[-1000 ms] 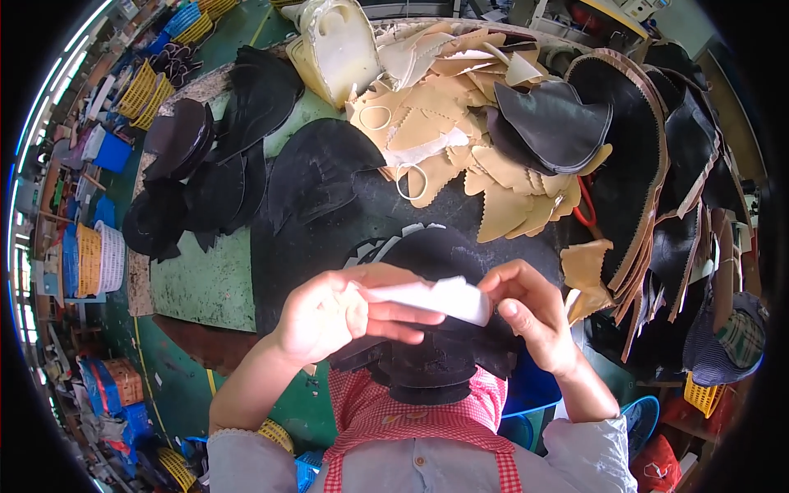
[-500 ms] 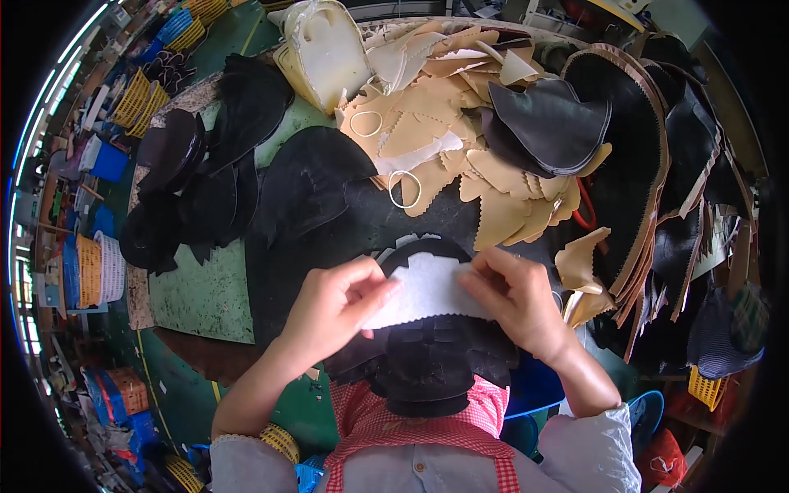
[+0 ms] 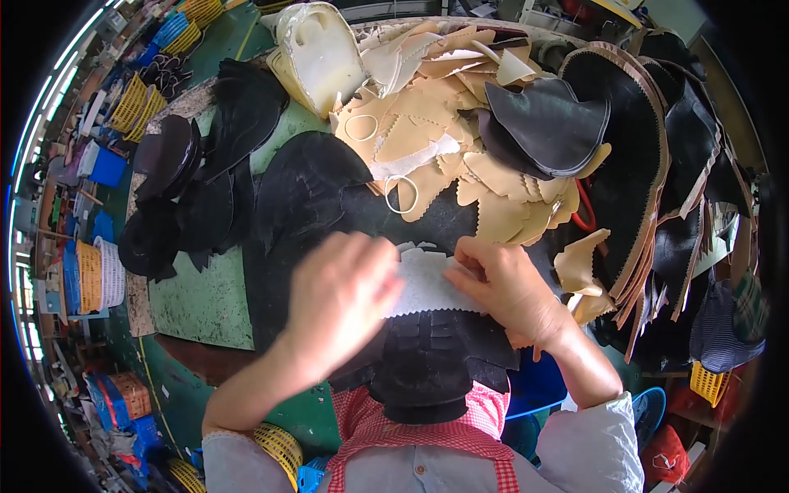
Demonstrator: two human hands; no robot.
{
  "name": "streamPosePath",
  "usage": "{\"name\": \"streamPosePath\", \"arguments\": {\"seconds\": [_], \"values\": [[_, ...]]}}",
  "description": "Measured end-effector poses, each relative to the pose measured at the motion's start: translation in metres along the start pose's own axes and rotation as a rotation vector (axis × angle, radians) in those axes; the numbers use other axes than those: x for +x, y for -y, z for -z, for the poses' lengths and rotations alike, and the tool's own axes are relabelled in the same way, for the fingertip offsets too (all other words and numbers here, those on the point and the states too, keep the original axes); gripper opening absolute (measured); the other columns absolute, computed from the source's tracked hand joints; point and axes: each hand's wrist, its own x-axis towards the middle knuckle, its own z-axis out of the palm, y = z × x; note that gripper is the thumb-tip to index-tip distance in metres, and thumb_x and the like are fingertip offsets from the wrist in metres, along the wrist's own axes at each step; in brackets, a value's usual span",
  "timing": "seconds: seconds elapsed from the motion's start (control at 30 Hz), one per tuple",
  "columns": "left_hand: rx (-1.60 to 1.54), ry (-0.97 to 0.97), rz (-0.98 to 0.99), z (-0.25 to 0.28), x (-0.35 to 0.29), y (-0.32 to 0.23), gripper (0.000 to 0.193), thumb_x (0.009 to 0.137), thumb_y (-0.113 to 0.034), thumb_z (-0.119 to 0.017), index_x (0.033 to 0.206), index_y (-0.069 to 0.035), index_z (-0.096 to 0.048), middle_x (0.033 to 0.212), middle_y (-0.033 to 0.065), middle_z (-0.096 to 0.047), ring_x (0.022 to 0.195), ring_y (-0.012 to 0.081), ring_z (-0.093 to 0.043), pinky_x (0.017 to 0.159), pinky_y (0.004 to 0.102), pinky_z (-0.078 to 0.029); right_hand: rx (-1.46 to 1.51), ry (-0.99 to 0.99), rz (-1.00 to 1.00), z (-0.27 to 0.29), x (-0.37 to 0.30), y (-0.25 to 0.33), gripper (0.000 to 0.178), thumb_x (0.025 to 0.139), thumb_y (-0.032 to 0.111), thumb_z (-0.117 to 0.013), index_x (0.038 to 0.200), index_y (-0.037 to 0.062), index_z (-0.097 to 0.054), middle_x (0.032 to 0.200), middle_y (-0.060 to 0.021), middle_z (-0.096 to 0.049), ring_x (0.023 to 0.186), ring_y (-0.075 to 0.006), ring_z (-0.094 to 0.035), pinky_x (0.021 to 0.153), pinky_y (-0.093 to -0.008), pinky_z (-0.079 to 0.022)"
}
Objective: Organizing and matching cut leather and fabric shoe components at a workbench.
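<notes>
A white fabric-like lining piece (image 3: pixel 423 283) with a zigzag lower edge lies over the black cut pieces (image 3: pixel 419 353) in front of me. My right hand (image 3: pixel 505 287) is closed, thumb and fingertips pinching the lining's right end. My left hand (image 3: pixel 341 283) is at its left end, smeared by motion, so its grip cannot be made out. The black pieces are stacked and slotted, and they reach over the table's near edge above my red checked apron (image 3: pixel 452 435).
Beyond my hands lies a heap of tan zigzag-edged pieces (image 3: pixel 427 115) with a pale rubber band (image 3: pixel 402 194) on it. Black leather pieces (image 3: pixel 312 181) spread to the left, and large black ones (image 3: pixel 616 148) to the right. A cream plastic container (image 3: pixel 320 57) stands behind.
The white lining has come down flatter onto the black pieces. My left hand has shifted up and is blurred; my right hand stays at the lining's right end.
</notes>
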Motion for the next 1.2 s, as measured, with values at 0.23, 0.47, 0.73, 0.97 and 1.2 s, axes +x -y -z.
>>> {"name": "streamPosePath", "arguments": {"seconds": [0.23, 0.47, 0.73, 0.97, 1.2], "values": [[-0.228, 0.074, -0.217, -0.040, -0.051, -0.017, 0.039, 0.081, -0.006, -0.069, 0.118, -0.001, -0.060, 0.129, 0.0157, -0.052, 0.126, 0.0315, -0.053, 0.105, 0.0434, -0.046, 0.664, 0.298, -0.401, 0.017, -0.028, 0.003, 0.026, 0.095, 0.015, -0.066, 0.115, -0.0012, -0.063, 0.090, -0.0066, -0.069, 0.078, -0.0107, -0.068, 0.055, -0.0252, -0.056], [-0.107, 0.169, -0.290, -0.040, -0.045, -0.017, 0.049, 0.084, -0.012, -0.061, 0.132, -0.002, -0.057, 0.143, 0.0153, -0.048, 0.134, 0.0300, -0.046, 0.112, 0.0437, -0.038, 0.040, -0.102, -0.098, 0.025, -0.032, -0.002, 0.023, 0.085, 0.005, -0.069, 0.108, 0.0034, -0.070, 0.098, -0.0122, -0.067, 0.073, -0.0201, -0.069, 0.068, -0.0335, -0.055], [-0.128, 0.139, -0.298, -0.043, -0.048, -0.018, 0.050, 0.083, -0.011, -0.061, 0.132, -0.001, -0.057, 0.139, 0.0172, -0.050, 0.132, 0.0321, -0.047, 0.112, 0.0454, -0.038, -0.257, -0.290, 0.421, -0.014, -0.001, 0.004, 0.018, 0.078, 0.011, -0.073, 0.096, 0.0066, -0.070, 0.094, -0.0077, -0.065, 0.083, -0.0271, -0.063, 0.075, -0.0358, -0.054], [-0.183, 0.127, -0.258, -0.043, -0.048, -0.017, 0.054, 0.078, -0.006, -0.062, 0.132, -0.004, -0.059, 0.137, 0.0149, -0.050, 0.134, 0.0338, -0.045, 0.110, 0.0482, -0.039, 0.013, -0.099, 0.119, -0.011, 0.014, 0.007, 0.011, 0.078, 0.015, -0.073, 0.085, 0.0091, -0.068, 0.079, -0.0054, -0.067, 0.079, -0.0263, -0.064, 0.072, -0.0366, -0.054], [-0.103, 0.081, -0.251, -0.036, -0.042, -0.019, 0.056, 0.077, -0.008, -0.064, 0.132, -0.013, -0.059, 0.136, 0.0116, -0.050, 0.133, 0.0341, -0.045, 0.109, 0.0530, -0.036, -0.460, -0.338, 0.202, -0.011, 0.029, 0.011, 0.026, 0.074, 0.015, -0.078, 0.086, 0.0064, -0.056, 0.083, -0.0087, -0.062, 0.084, -0.0283, -0.064, 0.067, -0.0404, -0.051]]}}
